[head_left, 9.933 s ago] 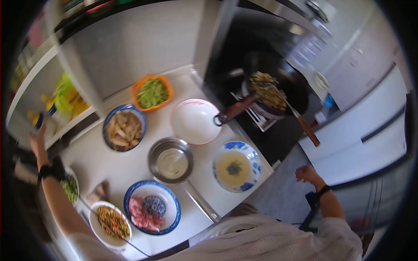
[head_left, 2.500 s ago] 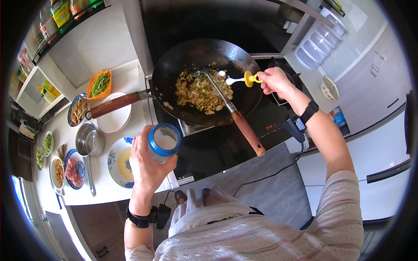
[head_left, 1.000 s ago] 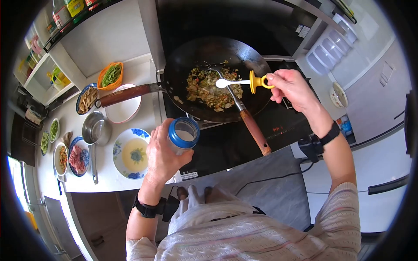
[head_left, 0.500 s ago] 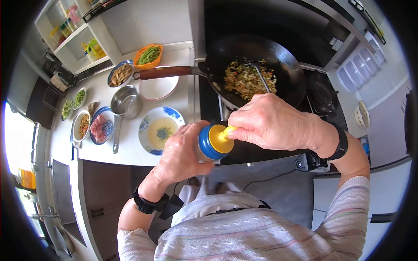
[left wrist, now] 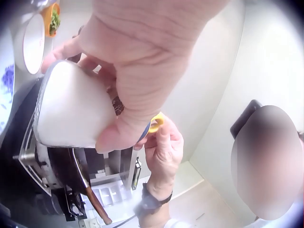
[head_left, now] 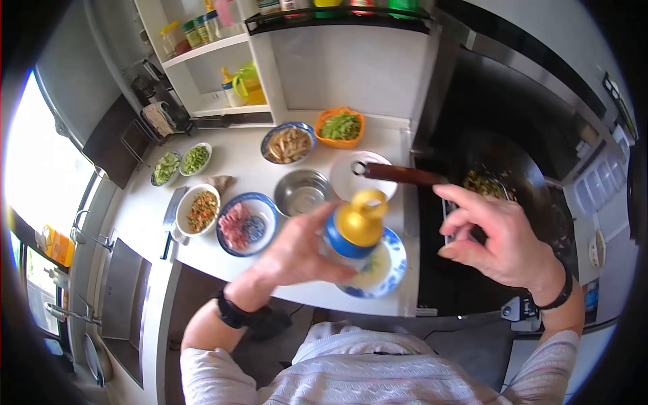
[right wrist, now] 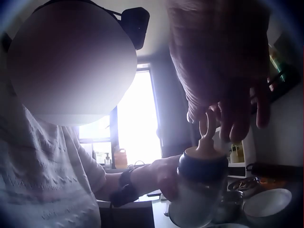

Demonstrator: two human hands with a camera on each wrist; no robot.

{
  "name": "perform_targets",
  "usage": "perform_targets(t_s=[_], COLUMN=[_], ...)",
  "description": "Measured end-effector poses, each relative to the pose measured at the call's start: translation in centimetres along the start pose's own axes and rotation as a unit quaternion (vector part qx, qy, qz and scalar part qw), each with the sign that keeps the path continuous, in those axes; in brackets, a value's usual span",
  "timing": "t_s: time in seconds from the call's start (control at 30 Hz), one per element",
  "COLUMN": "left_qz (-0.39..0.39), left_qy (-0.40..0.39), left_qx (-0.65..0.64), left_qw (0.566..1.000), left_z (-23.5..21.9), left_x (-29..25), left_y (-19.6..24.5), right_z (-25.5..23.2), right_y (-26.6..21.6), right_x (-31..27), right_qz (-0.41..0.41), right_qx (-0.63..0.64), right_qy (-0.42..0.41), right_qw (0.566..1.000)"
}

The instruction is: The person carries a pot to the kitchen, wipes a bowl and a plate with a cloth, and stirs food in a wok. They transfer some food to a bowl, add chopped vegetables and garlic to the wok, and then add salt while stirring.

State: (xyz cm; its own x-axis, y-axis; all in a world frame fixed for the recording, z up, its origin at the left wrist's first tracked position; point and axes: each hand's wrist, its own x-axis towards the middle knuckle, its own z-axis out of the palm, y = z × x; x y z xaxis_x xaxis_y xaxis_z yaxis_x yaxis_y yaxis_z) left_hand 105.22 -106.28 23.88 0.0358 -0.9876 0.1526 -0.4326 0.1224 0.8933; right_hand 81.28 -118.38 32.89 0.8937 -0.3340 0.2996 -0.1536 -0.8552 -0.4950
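Note:
My left hand (head_left: 293,250) grips a clear jar with a blue collar and a yellow ring-topped lid (head_left: 358,226), above the counter's front part. The lid sits on the jar. To the right, my right hand (head_left: 496,236) is apart from the jar in the head view, fingers loosely bent, holding nothing. The left wrist view shows the jar's pale base (left wrist: 73,107) in my left hand (left wrist: 142,61); there my right hand's fingers (left wrist: 164,135) appear at the ring. In the right wrist view they hang close around the ring (right wrist: 206,126).
The wok (head_left: 533,169) with chopped food is on the stove, its wooden handle (head_left: 405,174) pointing left over a white bowl (head_left: 344,185). A steel pan (head_left: 302,194), a bowl of raw meat (head_left: 235,226), a flowered plate (head_left: 398,263) and several food bowls stand on the counter.
The yellow lid with its spoon has gone from over the wok onto the jar. My right hand has let go of its ring and moved right. The view has turned left.

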Motion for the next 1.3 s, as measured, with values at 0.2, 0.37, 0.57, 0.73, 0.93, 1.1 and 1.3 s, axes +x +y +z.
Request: perform_targets(t_s=[0.2, 0.37, 0.57, 0.73, 0.93, 1.1, 1.3], left_qz=[-0.047, -0.096, -0.175, -0.189, -0.212, -0.026, -0.078], left_qy=[0.229, 0.443, 0.545, 0.553, 0.536, 0.397, 0.381], left_qx=[0.002, 0.084, 0.219, 0.241, 0.345, 0.269, 0.004], left_qw=[0.972, 0.887, 0.790, 0.775, 0.741, 0.877, 0.921], left_z=[-18.8, -32.7, -39.5, -42.1, -45.8, -53.1, -51.8], left_x=[1.5, 6.5, 13.2, 18.0, 20.4, 20.7, 17.8], left_y=[-7.2, -17.8, -25.1, -30.8, -37.9, -48.1, -44.2], right_z=[2.9, 4.2, 4.8, 4.5, 3.5, -0.4, -4.4], right_y=[1.7, 3.2, 5.1, 5.8, 7.0, 6.9, 7.8], right_x=[2.9, 3.0, 2.0, 1.1, -0.7, -3.8, -18.1], right_qz=[0.181, 0.325, 0.403, 0.476, 0.570, 0.600, 0.646], right_qx=[0.017, 0.069, 0.065, 0.066, 0.048, -0.033, -0.074], right_qy=[0.036, 0.093, 0.135, 0.148, 0.201, 0.260, 0.286], right_qw=[0.983, 0.938, 0.903, 0.865, 0.795, 0.755, 0.704])
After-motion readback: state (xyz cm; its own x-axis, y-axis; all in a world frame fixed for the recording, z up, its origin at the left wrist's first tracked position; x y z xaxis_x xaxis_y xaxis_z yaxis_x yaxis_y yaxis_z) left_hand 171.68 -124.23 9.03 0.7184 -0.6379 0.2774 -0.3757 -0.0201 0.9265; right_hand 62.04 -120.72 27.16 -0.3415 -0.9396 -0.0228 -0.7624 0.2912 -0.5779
